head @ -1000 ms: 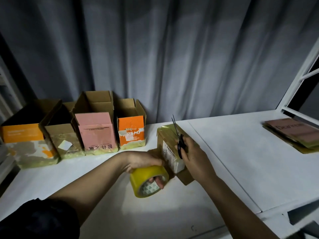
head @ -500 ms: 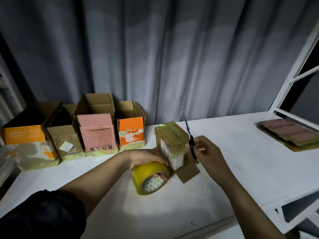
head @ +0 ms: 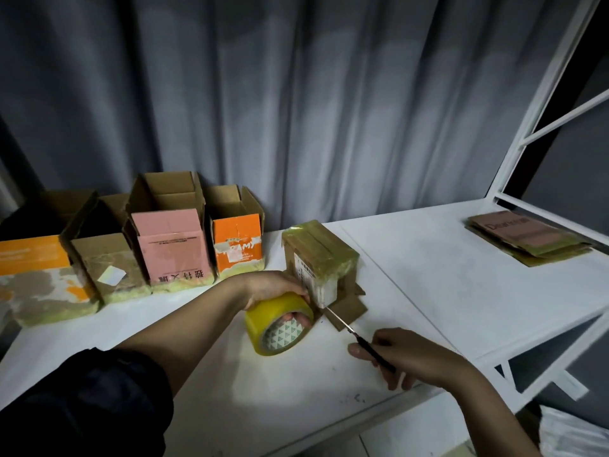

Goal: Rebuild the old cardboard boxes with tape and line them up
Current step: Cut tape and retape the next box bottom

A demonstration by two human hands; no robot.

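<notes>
From the head view, the left hand (head: 273, 286) gripped the yellow tape roll (head: 278, 324), fingers hooked through its core, just beside the taped cardboard box (head: 318, 255) on the white table (head: 428, 268). The right hand (head: 408, 357) curled round scissors (head: 359, 338), whose tips seemingly touched the box's lower corner.

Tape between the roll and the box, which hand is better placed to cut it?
Probably the right hand: it grips the scissors, whose tips point at the taped box corner. The left hand is busy holding the tape roll.
</notes>
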